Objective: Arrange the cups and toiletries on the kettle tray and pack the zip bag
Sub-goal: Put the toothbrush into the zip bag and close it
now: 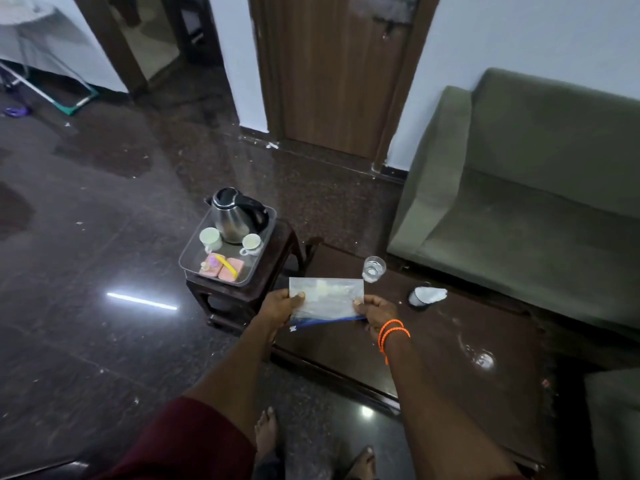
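Zip bag (pixel 326 299) is pinched at both side edges, left hand (pixel 277 304) and right hand (pixel 375 311), fingers curled on it, above the surface (pixel 450 341). Tray (pixel 188 259) at 10 o'clock. Risk: blue zip looks unsealed, contents could be spilled if tilted.

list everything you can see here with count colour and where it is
clear plastic zip bag: one, blue zip strip along its near edge, held over the dark table
steel electric kettle: one, silver and black, at the back of the tray
clear rectangular tray: one, on the small dark wooden stool
white ceramic cups: two, in front of the kettle
pink sachets: about two, a yellow item across them, at the tray's front
clear drinking glass: one, on the low dark table
green sofa: one, right
hands: left and right, each pinching a side of the bag; orange bands on the right wrist
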